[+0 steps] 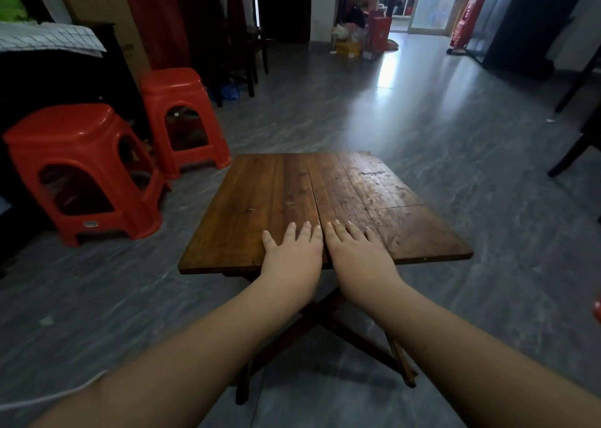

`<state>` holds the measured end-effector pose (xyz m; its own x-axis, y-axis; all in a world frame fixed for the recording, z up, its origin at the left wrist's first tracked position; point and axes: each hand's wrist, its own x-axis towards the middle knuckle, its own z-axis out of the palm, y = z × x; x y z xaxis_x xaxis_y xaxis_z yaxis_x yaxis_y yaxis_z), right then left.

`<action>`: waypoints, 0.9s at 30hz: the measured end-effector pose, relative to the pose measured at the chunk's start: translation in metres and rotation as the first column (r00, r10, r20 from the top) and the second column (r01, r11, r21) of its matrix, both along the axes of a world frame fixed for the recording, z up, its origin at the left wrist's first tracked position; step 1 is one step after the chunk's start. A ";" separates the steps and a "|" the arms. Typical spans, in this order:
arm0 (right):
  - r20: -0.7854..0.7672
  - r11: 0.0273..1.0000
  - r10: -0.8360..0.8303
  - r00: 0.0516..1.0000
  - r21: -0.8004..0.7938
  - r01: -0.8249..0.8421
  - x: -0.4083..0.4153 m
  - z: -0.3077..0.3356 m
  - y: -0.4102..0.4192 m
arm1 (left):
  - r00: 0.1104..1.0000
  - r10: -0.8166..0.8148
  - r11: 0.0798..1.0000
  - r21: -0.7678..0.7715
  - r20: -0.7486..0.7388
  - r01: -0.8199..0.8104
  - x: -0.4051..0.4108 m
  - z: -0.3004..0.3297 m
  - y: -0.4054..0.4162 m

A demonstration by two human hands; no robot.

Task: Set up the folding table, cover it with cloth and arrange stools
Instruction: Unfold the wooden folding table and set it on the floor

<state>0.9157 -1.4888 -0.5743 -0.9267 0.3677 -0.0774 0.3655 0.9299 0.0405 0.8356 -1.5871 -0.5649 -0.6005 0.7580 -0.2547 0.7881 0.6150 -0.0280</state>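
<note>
Wooden folding counter [351, 200] stands unfolded on the grey floor [455, 128], top flat, w/ a seam running front to back down the middle; crossed legs [325, 317] show under the near edge. Both hands lie flat on the top at the near edge, palms down, fingers straight and slightly spread, holding nothing. Left hand [292, 252] sits just left of the seam, right hand [356, 252] just right of it; the two are side by side, nearly touching. Two red plastic stools stand on the floor left of the counter, apart from it: near stool [78, 170] well to the left, far stool [182, 118] behind it, close to the counter's far-left corner. A white checked cloth [45, 40] lies on dark furniture at upper left, prob. folded or draped, too dim to tell. More red stools [465, 24], apparently stacked, stand far back at right near the doorway.
</note>
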 end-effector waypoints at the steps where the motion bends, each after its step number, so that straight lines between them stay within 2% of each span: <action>1: -0.001 1.000 0.024 1.000 -0.009 -0.024 0.004 -0.002 0.001 | 1.000 -0.008 1.000 -0.012 0.006 0.008 0.003 -0.001 -0.002; 5: -0.004 0.995 0.085 0.996 -0.058 -0.085 0.021 -0.011 -0.001 | 0.998 -0.047 0.998 -0.032 0.033 0.048 0.009 -0.014 -0.014; 11: -0.043 0.998 0.056 0.998 -0.034 -0.057 0.048 -0.040 -0.028 | 0.993 -0.113 0.993 -0.025 0.026 0.114 0.031 -0.045 -0.035; 27: -0.078 0.997 -0.019 0.997 -0.072 0.013 0.101 -0.108 -0.057 | 0.993 -0.107 0.994 -0.028 -0.053 0.105 0.090 -0.106 -0.065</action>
